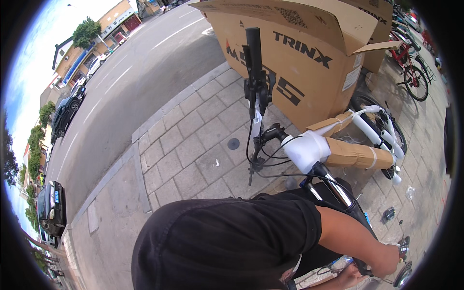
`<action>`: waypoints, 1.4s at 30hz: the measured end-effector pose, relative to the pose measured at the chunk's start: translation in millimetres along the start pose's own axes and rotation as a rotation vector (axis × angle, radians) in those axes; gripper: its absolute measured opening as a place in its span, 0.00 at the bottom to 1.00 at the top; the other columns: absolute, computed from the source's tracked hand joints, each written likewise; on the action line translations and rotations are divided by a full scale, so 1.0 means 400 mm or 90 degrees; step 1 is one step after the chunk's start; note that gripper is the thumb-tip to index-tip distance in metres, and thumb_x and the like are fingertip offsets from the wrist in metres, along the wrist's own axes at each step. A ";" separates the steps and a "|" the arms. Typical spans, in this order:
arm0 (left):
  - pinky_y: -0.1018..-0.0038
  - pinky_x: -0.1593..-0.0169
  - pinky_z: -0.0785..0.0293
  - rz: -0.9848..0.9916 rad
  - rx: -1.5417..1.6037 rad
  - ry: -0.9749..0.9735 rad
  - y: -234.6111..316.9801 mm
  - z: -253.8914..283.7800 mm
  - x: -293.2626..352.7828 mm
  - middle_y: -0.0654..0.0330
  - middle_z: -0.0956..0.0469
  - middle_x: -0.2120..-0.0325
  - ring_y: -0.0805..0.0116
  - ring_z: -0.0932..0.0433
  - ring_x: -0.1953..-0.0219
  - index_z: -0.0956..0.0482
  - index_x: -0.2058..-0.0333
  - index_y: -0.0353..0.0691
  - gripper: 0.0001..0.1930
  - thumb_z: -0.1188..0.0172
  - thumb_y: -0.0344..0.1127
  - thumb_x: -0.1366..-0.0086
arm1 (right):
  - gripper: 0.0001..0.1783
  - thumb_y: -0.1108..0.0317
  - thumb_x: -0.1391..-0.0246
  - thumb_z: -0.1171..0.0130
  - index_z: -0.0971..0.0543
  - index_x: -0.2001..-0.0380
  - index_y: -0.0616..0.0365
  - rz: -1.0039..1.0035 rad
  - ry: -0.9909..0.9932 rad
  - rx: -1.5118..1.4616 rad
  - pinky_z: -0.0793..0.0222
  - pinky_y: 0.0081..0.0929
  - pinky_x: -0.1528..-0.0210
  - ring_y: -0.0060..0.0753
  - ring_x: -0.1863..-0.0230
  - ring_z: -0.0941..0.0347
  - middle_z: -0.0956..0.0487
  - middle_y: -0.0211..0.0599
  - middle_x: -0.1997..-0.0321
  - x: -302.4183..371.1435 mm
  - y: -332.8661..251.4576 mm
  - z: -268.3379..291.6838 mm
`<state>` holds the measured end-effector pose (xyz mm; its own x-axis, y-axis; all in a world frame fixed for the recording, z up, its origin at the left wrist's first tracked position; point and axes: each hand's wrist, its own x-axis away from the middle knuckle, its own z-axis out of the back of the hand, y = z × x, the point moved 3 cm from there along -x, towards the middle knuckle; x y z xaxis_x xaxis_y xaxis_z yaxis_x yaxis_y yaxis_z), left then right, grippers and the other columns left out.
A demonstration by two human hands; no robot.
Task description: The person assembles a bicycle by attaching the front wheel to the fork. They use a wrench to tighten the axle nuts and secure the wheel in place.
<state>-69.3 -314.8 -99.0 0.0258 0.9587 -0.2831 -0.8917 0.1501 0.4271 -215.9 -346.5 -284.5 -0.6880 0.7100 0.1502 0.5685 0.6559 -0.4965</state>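
Observation:
A bicycle frame [362, 157], partly wrapped in brown cardboard and white foam, lies across the middle right. Its black handlebar [253, 46] points up, with grip, brake lever and cables. The front fork [337, 186], with silver tubes and black lower legs, runs down toward the lower right. My left hand [386, 261] is closed at the fork's lower end; what its fingers hold is hidden. Below it, my right hand [351, 276] curls its fingers around the end of a dark fork leg. A black short sleeve [270, 232] covers much of the lower middle.
A large open cardboard box [290, 53] stands behind the bicycle. Small dark parts [388, 214] and clear plastic [410, 192] lie on the paving at right. A red bicycle [411, 72] stands beyond. Parked cars [50, 208] line the road at left.

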 end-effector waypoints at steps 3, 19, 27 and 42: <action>0.55 0.68 0.21 -0.037 -0.002 -0.004 0.044 -0.006 -0.023 0.54 0.15 0.76 0.51 0.14 0.71 0.12 0.73 0.42 0.12 0.35 0.44 0.43 | 0.32 0.40 0.25 0.62 0.19 0.48 0.55 0.051 0.003 -0.013 0.28 0.60 0.46 0.47 0.55 0.21 0.16 0.46 0.55 0.026 -0.055 0.031; 0.55 0.67 0.21 -0.008 -0.023 -0.013 0.023 0.011 -0.013 0.54 0.15 0.75 0.51 0.14 0.70 0.12 0.73 0.43 0.12 0.35 0.45 0.43 | 0.34 0.37 0.27 0.62 0.21 0.55 0.58 0.093 0.049 -0.042 0.55 0.83 0.34 0.61 0.37 0.33 0.20 0.53 0.46 0.036 -0.046 0.037; 0.56 0.67 0.21 0.009 -0.023 -0.022 0.016 -0.003 -0.015 0.55 0.15 0.75 0.51 0.14 0.70 0.12 0.73 0.43 0.12 0.36 0.45 0.42 | 0.34 0.36 0.27 0.61 0.21 0.53 0.57 0.028 0.013 -0.024 0.46 0.71 0.42 0.54 0.45 0.31 0.19 0.48 0.50 0.046 -0.002 0.017; 0.57 0.67 0.20 -0.007 -0.031 -0.005 0.029 0.022 0.005 0.56 0.14 0.74 0.53 0.13 0.69 0.11 0.72 0.43 0.11 0.36 0.43 0.42 | 0.34 0.35 0.27 0.60 0.21 0.49 0.54 -0.005 -0.039 -0.001 0.30 0.49 0.59 0.40 0.61 0.27 0.18 0.41 0.58 0.083 -0.014 0.036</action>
<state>-75.5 -309.1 -87.0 0.0392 0.9588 -0.2815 -0.9123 0.1493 0.3813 -248.3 -330.3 -288.9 -0.7192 0.6874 0.1013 0.5635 0.6623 -0.4937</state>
